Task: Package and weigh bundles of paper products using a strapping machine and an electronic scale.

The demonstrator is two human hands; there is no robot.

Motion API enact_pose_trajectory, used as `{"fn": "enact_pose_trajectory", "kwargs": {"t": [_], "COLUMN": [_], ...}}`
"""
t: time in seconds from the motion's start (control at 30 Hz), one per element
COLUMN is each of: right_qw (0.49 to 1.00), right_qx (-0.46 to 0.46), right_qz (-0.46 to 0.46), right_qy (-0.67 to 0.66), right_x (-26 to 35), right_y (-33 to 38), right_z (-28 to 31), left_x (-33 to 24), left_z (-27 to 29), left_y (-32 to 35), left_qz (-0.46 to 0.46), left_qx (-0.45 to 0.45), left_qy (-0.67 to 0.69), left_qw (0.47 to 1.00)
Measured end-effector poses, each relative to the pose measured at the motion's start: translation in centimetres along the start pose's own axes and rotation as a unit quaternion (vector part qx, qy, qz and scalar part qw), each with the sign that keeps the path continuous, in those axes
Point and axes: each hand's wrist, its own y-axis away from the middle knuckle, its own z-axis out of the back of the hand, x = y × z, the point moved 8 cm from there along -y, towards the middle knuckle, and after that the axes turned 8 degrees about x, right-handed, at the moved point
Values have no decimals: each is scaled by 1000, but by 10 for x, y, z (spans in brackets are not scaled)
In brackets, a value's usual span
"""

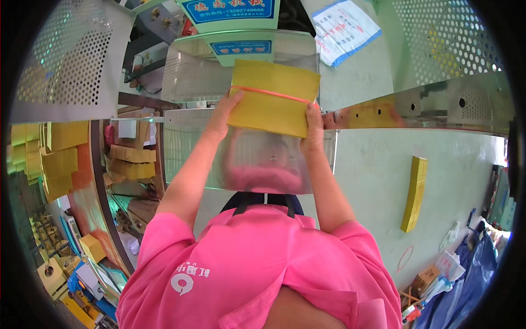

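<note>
Between my two hands is a stack of yellow paper sheets (268,112), held by its left and right edges. A thin red band (274,94) runs across the top of the stack, slightly slanted. My left hand (223,112) grips the left edge, its thumb near the band. My right hand (313,126) grips the right edge with the thumb on top. Fingers below the stack are hidden. Beneath it lies a shiny metal tray (263,178), which reflects my pink shirt.
Perforated metal panels (60,60) flank the tray, and a metal rail (416,104) extends to the right. Another yellow paper stack (414,194) lies on the floor at right. A white sack (345,30) lies at the far right. Shelves (131,156) with yellow bundles stand at left.
</note>
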Motion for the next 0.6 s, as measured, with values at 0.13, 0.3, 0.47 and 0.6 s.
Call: {"fn": "enact_pose_trajectory", "kwargs": {"t": [0.13, 0.3, 0.47, 0.6], "right_qw": [998, 973, 959, 955], "right_qx": [45, 96, 66, -8], "right_qz": [-39, 14, -78, -83], "right_qy": [20, 208, 266, 286], "right_x": [0, -14, -25, -22], "right_y": [11, 64, 102, 115], "right_z": [-11, -24, 4, 34], "left_x": [-6, -15, 2, -4], "left_z": [-3, 13, 59, 81], "left_y": [26, 106, 172, 172], "left_qz": [-12, -26, 12, -72], "left_qx": [-26, -89, -92, -153], "left_qy": [-23, -150, -174, -75], "left_qw": [999, 984, 980, 983]}}
